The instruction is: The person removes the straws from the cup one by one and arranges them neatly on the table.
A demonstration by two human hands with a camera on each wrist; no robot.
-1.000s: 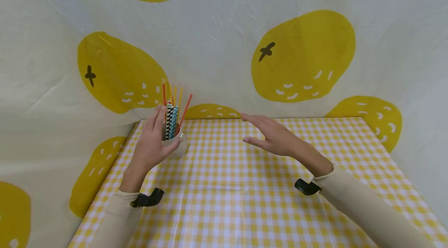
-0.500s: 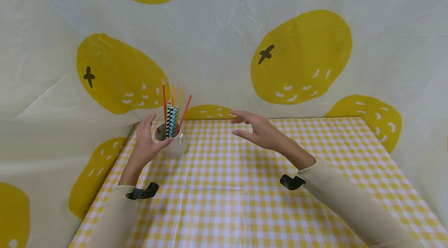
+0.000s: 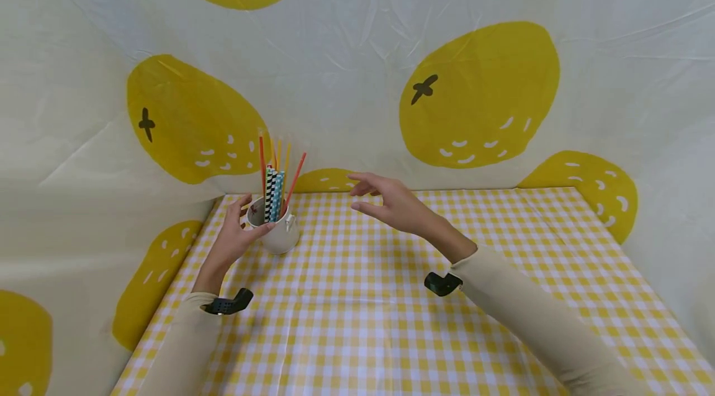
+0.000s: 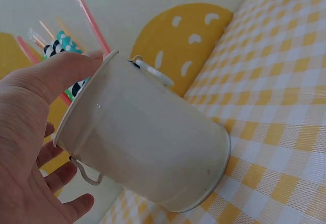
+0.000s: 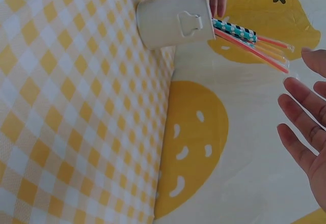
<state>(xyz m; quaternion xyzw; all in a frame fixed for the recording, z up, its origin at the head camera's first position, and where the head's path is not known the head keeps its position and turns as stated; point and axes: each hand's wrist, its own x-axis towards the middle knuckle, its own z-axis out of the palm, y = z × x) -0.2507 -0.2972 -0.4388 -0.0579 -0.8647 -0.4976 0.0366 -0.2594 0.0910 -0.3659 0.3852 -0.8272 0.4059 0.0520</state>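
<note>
Wall sheet [image 3: 346, 42]: pale, glossy and creased, printed with large yellow ovals. Worktop [image 3: 346, 334]: smooth cover in yellow-and-white check. Pail [image 3: 281, 239]: cream, smooth, near-cylindrical, rim flared; upright towards the back left of the worktop. Right grip [image 3: 398, 205]: raised well apart from the pail, fingers loosely curved, thumb parted, holding nothing. Left grip [image 3: 233, 239]: curved widely about the pail's rim, thumb at the edge, fingers at the far side; whether it clasps I cannot tell. Straws [image 3: 274, 194]: slender tubes, plain, striped or dotted, standing inside. Handles [image 4: 154, 73]: small side loops.
</note>
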